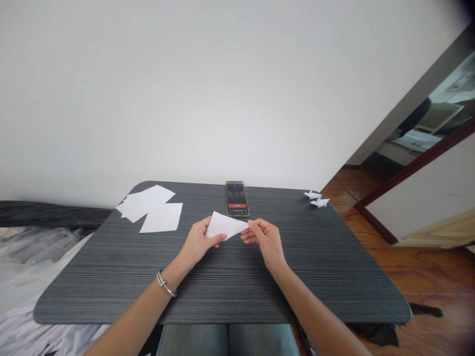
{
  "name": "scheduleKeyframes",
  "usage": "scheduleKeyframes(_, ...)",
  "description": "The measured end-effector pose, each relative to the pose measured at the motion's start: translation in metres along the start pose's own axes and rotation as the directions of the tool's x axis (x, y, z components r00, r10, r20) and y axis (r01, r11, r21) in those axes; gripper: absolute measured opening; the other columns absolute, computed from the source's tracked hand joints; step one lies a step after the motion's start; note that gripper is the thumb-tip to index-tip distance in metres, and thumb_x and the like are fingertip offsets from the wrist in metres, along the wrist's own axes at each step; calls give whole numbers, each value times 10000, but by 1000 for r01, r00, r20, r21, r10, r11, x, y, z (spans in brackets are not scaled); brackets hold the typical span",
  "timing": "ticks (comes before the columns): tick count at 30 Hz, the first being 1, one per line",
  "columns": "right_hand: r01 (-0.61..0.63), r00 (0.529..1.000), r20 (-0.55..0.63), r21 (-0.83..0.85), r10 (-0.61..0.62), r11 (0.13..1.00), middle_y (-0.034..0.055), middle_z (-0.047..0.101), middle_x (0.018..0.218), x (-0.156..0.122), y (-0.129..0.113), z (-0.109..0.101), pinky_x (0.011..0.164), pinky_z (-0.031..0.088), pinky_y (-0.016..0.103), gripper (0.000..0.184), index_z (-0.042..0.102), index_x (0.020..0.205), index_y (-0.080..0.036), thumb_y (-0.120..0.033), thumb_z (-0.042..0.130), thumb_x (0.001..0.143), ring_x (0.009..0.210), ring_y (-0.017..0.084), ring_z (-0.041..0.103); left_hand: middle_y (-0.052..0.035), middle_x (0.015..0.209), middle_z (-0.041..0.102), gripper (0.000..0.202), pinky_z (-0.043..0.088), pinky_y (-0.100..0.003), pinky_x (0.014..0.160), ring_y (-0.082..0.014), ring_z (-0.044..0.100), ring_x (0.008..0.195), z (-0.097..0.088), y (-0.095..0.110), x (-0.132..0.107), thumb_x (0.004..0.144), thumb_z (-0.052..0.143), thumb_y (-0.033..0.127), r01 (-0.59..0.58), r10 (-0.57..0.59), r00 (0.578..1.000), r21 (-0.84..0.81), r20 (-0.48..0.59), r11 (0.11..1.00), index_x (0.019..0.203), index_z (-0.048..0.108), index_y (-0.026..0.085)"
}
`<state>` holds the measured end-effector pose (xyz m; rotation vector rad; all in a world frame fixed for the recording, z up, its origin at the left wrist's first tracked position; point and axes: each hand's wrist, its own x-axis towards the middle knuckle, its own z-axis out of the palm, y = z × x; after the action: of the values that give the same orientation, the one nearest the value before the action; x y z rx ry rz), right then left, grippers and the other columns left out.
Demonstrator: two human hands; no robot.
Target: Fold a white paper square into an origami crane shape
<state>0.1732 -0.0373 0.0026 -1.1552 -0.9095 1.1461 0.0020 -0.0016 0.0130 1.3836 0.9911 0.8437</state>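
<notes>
Between my hands, a little above the table, is a folded piece of white paper (227, 226) shaped like a triangle. My left hand (202, 237) grips its wide left part, the thumb lying across the front. At the narrow right tip, my right hand (263, 236) pinches the paper between thumb and fingers. A phone (237, 200) with a lit screen stands just behind the paper. Loose white paper sheets (148, 205) lie in an overlapping pile to the left. Two small folded paper figures (319, 202) sit at the far right corner.
The dark wood-grain table (237, 296) has rounded corners and meets a white wall (230, 89) at the back. Pale cloth or plastic (40, 267) lies left of the table. On the right are a wooden floor (401, 277) and an opening into another area.
</notes>
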Motion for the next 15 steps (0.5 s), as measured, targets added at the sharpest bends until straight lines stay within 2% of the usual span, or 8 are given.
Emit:
scheduleKeyframes(5, -29, 998, 58, -52, 32, 998, 17, 647, 546, 2, 3, -1, 455, 491, 194, 237, 634, 672, -136, -372, 660, 672, 495, 119, 607, -8, 731, 576, 355, 436, -187, 455, -105, 500, 589, 0, 0, 0, 625, 660, 232, -8, 8, 1000, 16, 27, 1000, 943, 560, 108)
scheduleKeyframes(15, -18, 1000, -7, -53, 18, 998, 25, 646, 494, 2, 5, 0, 431, 466, 188, 279, 594, 547, -131, -376, 674, 655, 422, 100, 579, -14, 753, 569, 378, 442, -188, 462, -103, 495, 605, 1, -1, 0, 624, 660, 217, -5, 5, 999, -5, 48, 1000, 965, 551, 96)
